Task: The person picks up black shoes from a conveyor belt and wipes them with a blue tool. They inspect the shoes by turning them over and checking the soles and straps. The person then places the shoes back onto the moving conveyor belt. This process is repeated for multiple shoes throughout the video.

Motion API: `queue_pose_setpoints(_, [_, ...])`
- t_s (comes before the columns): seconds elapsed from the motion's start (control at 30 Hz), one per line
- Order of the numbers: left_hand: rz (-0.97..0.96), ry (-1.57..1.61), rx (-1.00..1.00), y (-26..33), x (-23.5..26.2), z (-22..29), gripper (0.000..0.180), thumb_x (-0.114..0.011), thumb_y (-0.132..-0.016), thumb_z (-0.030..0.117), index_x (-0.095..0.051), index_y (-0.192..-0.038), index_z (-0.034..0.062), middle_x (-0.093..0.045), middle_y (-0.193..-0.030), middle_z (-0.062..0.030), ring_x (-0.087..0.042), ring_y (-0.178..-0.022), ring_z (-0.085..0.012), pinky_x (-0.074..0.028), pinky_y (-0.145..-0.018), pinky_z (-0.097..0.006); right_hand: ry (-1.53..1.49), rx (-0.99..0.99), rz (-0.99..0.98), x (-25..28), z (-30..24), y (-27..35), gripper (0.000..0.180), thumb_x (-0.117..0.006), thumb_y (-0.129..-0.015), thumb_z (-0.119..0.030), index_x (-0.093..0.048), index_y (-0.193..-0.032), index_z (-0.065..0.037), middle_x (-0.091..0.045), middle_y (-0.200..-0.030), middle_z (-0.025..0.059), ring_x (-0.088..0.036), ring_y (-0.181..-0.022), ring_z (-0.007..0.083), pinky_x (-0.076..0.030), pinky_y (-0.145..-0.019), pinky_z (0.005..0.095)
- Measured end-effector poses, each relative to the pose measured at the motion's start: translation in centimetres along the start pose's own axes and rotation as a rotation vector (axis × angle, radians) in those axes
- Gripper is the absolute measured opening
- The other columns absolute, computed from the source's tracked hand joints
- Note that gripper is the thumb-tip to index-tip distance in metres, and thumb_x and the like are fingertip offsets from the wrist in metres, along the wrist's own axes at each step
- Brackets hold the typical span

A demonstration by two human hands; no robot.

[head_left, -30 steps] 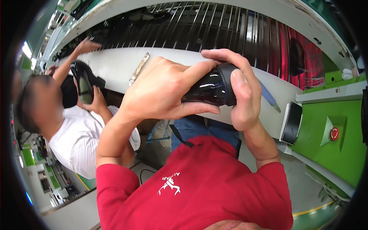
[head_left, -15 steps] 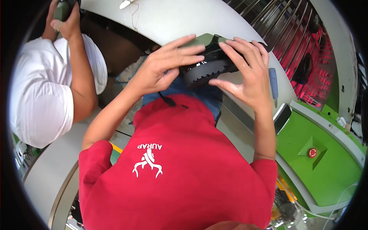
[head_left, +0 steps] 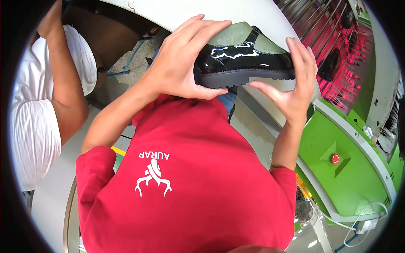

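Left hand (head_left: 179,61) and right hand (head_left: 299,80) grip a glossy black shoe (head_left: 242,59) by the tabletop (head_left: 240,9) edge; a slackened hold could drop it.

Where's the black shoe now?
In the head view, the shoe is above centre, slightly right, between the left hand and right hand, beyond the red shirt.

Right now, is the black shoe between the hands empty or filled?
Filled: the black shoe has a pale green form showing in the openings either side of its strap.
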State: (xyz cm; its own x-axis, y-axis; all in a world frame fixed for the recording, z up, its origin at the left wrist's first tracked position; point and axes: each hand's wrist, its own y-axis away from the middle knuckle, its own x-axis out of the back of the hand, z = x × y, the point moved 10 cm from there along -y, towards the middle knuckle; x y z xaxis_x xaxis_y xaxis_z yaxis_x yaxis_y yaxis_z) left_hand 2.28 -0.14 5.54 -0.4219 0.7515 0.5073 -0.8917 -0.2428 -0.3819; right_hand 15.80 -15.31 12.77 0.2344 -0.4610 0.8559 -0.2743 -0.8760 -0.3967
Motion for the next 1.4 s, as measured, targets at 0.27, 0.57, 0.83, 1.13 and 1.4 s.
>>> queue_pose_setpoints(0.27, [-0.37,-0.069,-0.156,-6.8,-0.8,-0.7,0.108,-0.093,-0.068,0.041,-0.045,-0.152,-0.0091,-0.062,-0.127,-0.0281,-0.064,-0.117,-0.0435,-0.053,-0.103,-0.045,0.016,-0.005,0.155,0.2,1.9,4.1,0.072,-0.101,-0.064,-0.029,-0.078,-0.131,-0.018,-0.071,-0.135,0.0112,-0.065,-0.126,0.0336,-0.044,-0.113,0.0521])
queue_pose_setpoints(0.57, [-0.502,-0.222,-0.123,-9.1,-4.9,0.8,0.12,-0.093,-0.067,0.058,-0.046,-0.15,-0.0145,-0.06,-0.13,-0.0343,-0.06,-0.124,-0.0482,-0.05,-0.109,-0.047,0.149,-0.022,0.267,-1.0,-0.6,4.2,0.051,-0.095,-0.071,-0.02,-0.083,-0.121,-0.026,-0.069,-0.127,-0.0004,-0.06,-0.122,0.0286,-0.042,-0.112,0.0548])
queue_pose_setpoints(0.83, [-0.347,-0.233,-0.25,-8.4,-4.5,1.8,0.115,-0.091,-0.07,0.059,-0.048,-0.151,-0.0102,-0.061,-0.136,-0.0316,-0.059,-0.128,-0.0485,-0.047,-0.113,-0.051,0.058,0.022,0.403,-1.0,-0.7,4.9,0.043,-0.095,-0.065,-0.012,-0.085,-0.106,-0.021,-0.07,-0.102,-0.0061,-0.06,-0.104,0.0232,-0.04,-0.097,0.0444])
queue_pose_setpoints(1.13, [-0.371,-0.203,-0.121,-8.6,-4.1,3.1,0.095,-0.082,-0.074,0.05,-0.056,-0.146,-0.0061,-0.062,-0.13,-0.0298,-0.063,-0.119,-0.0476,-0.051,-0.103,-0.053,0.057,-0.039,0.275,0.9,0.6,4.1,0.058,-0.099,-0.068,-0.028,-0.08,-0.122,-0.016,-0.07,-0.122,0.005,-0.064,-0.111,0.0306,-0.048,-0.096,0.0462])
queue_pose_setpoints(1.4, [-0.311,-0.245,-0.236,-8.4,-3.8,4.8,0.095,-0.083,-0.073,0.049,-0.055,-0.148,-0.0031,-0.061,-0.133,-0.0294,-0.063,-0.118,-0.0462,-0.049,-0.102,-0.052,0.134,-0.088,0.196,1.0,2.2,4.7,0.075,-0.102,-0.064,-0.044,-0.077,-0.124,-0.008,-0.077,-0.11,0.0074,-0.072,-0.1,0.0308,-0.053,-0.098,0.0458])
